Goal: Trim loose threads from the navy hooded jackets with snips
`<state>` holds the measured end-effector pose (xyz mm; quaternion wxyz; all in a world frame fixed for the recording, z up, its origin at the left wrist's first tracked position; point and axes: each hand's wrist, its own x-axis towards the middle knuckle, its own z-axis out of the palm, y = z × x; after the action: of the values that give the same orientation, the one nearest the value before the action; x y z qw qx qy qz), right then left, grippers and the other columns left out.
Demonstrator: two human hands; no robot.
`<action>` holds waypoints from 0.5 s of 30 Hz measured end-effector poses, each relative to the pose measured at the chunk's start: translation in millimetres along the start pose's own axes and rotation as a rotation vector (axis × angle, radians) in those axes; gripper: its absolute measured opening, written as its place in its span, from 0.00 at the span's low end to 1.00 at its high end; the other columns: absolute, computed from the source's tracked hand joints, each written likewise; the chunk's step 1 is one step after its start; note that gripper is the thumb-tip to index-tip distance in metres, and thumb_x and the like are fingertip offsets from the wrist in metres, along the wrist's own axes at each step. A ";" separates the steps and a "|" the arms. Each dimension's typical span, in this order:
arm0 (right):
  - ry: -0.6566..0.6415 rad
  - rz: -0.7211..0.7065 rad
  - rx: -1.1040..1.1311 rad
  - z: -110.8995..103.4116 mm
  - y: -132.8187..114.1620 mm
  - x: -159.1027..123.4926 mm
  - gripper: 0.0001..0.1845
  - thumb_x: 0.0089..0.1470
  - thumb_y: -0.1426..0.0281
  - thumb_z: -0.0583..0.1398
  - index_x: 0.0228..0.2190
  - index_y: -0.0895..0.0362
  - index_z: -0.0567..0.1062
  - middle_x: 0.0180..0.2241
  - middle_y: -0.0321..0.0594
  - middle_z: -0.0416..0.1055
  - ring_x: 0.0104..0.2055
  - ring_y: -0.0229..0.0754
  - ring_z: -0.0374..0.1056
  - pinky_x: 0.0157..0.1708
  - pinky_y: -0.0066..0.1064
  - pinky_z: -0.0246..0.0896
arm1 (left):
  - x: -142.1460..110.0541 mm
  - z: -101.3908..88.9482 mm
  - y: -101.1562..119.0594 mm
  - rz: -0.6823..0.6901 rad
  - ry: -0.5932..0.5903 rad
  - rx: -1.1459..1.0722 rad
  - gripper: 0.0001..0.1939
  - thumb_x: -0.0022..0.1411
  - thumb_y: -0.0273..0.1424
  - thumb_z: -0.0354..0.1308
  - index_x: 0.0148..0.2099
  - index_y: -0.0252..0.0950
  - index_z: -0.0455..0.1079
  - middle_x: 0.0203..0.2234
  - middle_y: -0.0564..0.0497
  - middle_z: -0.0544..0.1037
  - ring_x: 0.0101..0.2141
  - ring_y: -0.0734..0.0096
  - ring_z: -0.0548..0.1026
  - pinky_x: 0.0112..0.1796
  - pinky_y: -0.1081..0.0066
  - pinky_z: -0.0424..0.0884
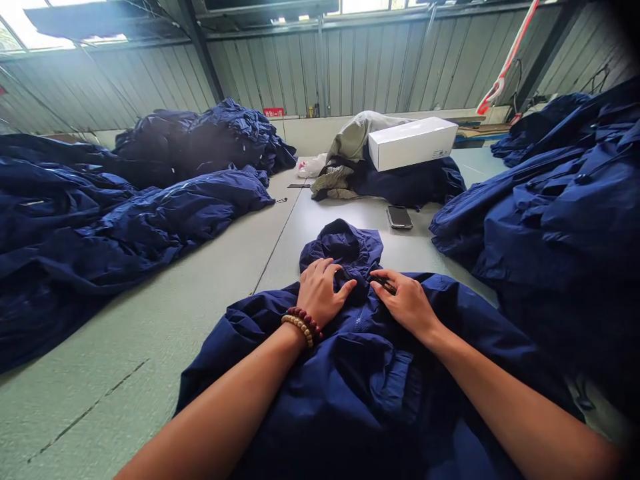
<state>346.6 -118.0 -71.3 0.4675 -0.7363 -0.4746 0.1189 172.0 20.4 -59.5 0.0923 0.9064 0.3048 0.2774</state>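
Navy garment heaps [200, 200] are walling both sides; the tabletop [200, 320] is running bare between, a phone [399, 217] interrupting.

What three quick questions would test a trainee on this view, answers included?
1. Fill in: the right hand holds a small ____-coloured object over the navy hooded jacket.
2. True or false: the long white box rests on heaped dark and beige cloth.
3. Which wrist wears the maroon and tan beaded bracelets? A) right; B) left; C) both.
Key: 1. black; 2. true; 3. B.
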 end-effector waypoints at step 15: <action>0.191 0.018 0.289 -23.3 -19.5 -8.8 0.24 0.64 0.48 0.64 0.47 0.56 0.83 0.22 0.29 0.60 0.23 0.36 0.51 0.23 0.30 0.48 | -14.4 -18.8 25.0 0.454 -0.069 -0.189 0.10 0.71 0.41 0.66 0.49 0.43 0.79 0.45 0.48 0.85 0.51 0.59 0.80 0.63 0.53 0.67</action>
<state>345.0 -136.4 -45.7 0.6106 -0.6734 -0.3992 0.1195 164.5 -8.2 -41.9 0.1223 0.9480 0.0625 0.2871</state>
